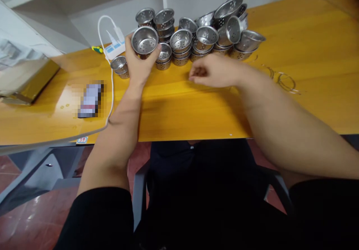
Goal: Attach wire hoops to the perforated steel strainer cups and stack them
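Perforated metal cup (145, 42), mouth up, sits in the left hand (139, 67), the thumb spread to its right side and the fingers around its left; whether its base touches anything is hidden. The right hand (211, 70) has its fingers curled in, and I cannot tell if they hold anything, just in front of the stacked cups (181, 48). A smaller pair of nested cups (120, 66) stands left of the left wrist. Farther out on the wooden table (179, 111) lie a phone (91, 100), a power strip (114, 48) and, to the right, thin wire loops (286, 81).
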Available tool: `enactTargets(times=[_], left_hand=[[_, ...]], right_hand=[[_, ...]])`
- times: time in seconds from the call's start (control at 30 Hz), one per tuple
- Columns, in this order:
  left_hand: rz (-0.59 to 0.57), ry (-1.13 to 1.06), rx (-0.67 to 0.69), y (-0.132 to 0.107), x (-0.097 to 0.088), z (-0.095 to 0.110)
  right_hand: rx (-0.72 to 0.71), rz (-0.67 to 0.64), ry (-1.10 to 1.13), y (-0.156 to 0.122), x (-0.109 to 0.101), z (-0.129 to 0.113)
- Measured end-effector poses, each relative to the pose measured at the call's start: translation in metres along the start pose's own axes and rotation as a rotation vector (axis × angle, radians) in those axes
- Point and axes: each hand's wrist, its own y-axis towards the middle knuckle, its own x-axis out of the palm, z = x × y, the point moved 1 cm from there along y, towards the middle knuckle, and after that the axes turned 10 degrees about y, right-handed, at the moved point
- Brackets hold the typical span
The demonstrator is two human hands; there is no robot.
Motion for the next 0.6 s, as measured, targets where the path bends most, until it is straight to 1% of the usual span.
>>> enactTargets(times=[0.03,0.1,0.13,0.2,0.27,0.3,0.37,0.4,0.5,0.53,0.6], left_hand=[[-0.013,-0.023,0.041,0.000,0.001,0.007],[-0.107,-0.046,0.078,-0.003,0.006,0.022],[-0.173,-0.056,0.071,-0.006,0.010,0.028],[-0.330,-0.069,0.024,-0.013,0.018,0.036],[-0.469,-0.059,-0.029,-0.020,0.023,0.038],[-0.518,-0.050,-0.049,-0.022,0.025,0.038],[-0.587,-0.038,-0.081,-0.026,0.024,0.036],[-0.603,-0.041,-0.098,-0.026,0.023,0.035],[-0.609,-0.080,-0.136,-0.025,0.020,0.031],[-0.611,-0.093,-0.141,-0.025,0.019,0.031],[-0.625,-0.106,-0.145,-0.026,0.020,0.031]], right_hand=[[0.058,-0.020,-0.061,-0.005,-0.012,0.004],[0.251,-0.073,-0.213,-0.014,-0.034,0.017],[0.349,-0.099,-0.273,-0.019,-0.042,0.023],[0.484,-0.122,-0.332,-0.025,-0.055,0.035],[0.567,-0.121,-0.319,-0.028,-0.062,0.041],[0.598,-0.119,-0.301,-0.028,-0.064,0.041],[0.642,-0.150,-0.285,-0.028,-0.064,0.041],[0.650,-0.175,-0.290,-0.027,-0.063,0.041],[0.618,-0.212,-0.323,-0.022,-0.058,0.042],[0.600,-0.211,-0.328,-0.020,-0.056,0.043],[0.539,-0.149,-0.329,-0.017,-0.050,0.042]])
